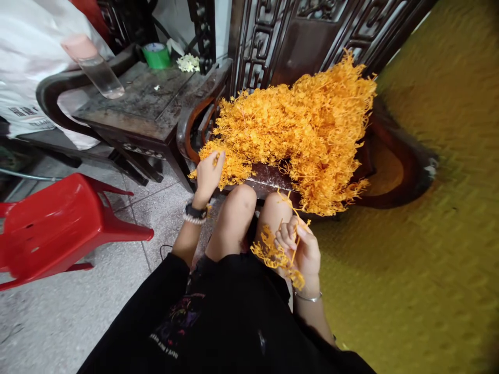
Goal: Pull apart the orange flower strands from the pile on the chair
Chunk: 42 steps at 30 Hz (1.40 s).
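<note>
A large heap of orange, frilly, branching sprigs lies on a dark carved wooden chair in front of my knees. My right hand, with a silver bangle at the wrist, is closed around the thin stem of one orange sprig. Its curly tips hang down to the left, above my lap. At the heap's near left edge is my left hand, its fingers curled in among the strands. What those fingers hold, if anything, is hidden.
On my left stands a red plastic stool. Behind it, a dark wooden side table bears a bottle with a pink cap, a green tape roll and a pale flower-like cluster. A yellow-green textured surface fills the right side.
</note>
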### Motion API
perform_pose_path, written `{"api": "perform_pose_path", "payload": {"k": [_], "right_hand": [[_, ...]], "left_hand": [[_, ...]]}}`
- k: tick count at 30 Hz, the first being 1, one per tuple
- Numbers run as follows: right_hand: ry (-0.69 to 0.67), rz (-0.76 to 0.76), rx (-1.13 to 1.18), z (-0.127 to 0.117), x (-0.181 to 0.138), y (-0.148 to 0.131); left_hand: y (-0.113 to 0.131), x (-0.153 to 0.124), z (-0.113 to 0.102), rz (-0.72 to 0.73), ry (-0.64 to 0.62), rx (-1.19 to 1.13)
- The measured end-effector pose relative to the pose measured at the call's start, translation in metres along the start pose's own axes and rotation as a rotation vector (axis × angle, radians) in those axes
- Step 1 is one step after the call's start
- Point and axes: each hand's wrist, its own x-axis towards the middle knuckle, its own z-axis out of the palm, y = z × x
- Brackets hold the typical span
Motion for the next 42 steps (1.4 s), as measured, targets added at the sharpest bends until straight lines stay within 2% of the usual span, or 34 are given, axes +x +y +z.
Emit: {"api": "perform_pose_path", "payload": {"k": [2, 3, 6, 8, 13, 17, 20, 25, 28, 30, 32, 33, 35, 37, 39, 42], "right_hand": [[-0.005, -0.018, -0.028, -0.002, -0.004, 0.001], [-0.011, -0.031, -0.043, -0.003, -0.007, 0.001], [-0.004, -0.080, -0.070, -0.006, -0.012, -0.001], [0.021, -0.104, -0.065, -0.009, -0.011, -0.002], [0.033, -0.111, -0.010, -0.013, -0.005, -0.008], [0.012, -0.099, 0.025, -0.013, -0.001, -0.010], [0.031, -0.109, 0.038, -0.008, 0.001, -0.009], [0.143, -0.149, 0.012, 0.003, 0.002, -0.007], [0.165, -0.162, 0.060, 0.004, 0.002, -0.007], [0.176, -0.182, 0.068, 0.002, 0.003, -0.007], [0.188, -0.191, 0.036, 0.001, 0.003, -0.007], [0.196, -0.196, 0.014, 0.000, 0.003, -0.007], [0.214, -0.208, -0.036, 0.001, 0.003, -0.006], [0.224, -0.226, -0.091, 0.002, 0.000, -0.004], [0.217, -0.231, -0.139, 0.003, -0.002, -0.003], [0.225, -0.240, -0.187, 0.002, -0.006, -0.004]], "left_hand": [[-0.014, 0.035, 0.011, 0.081, 0.062, 0.274], [-0.020, 0.048, 0.017, 0.103, 0.050, 0.370], [-0.035, 0.065, 0.033, 0.153, -0.070, 0.520], [-0.046, 0.063, 0.040, 0.189, -0.116, 0.552], [-0.071, 0.047, 0.046, 0.173, -0.058, 0.460], [-0.073, 0.044, 0.044, 0.167, -0.038, 0.398], [-0.063, 0.041, 0.040, 0.157, 0.011, 0.399], [-0.034, 0.031, 0.031, 0.197, 0.028, 0.385], [-0.010, 0.018, 0.024, 0.175, 0.025, 0.210], [0.009, 0.002, 0.017, 0.143, -0.128, -0.052], [0.028, -0.021, 0.008, 0.114, -0.420, -0.346], [0.038, -0.033, 0.003, 0.114, -0.565, -0.435], [0.056, -0.058, -0.008, 0.165, -0.751, -0.534], [0.070, -0.079, -0.016, 0.206, -0.822, -0.615], [0.080, -0.096, -0.019, 0.242, -0.817, -0.639], [0.087, -0.113, -0.013, 0.124, -0.743, -0.606]]}}
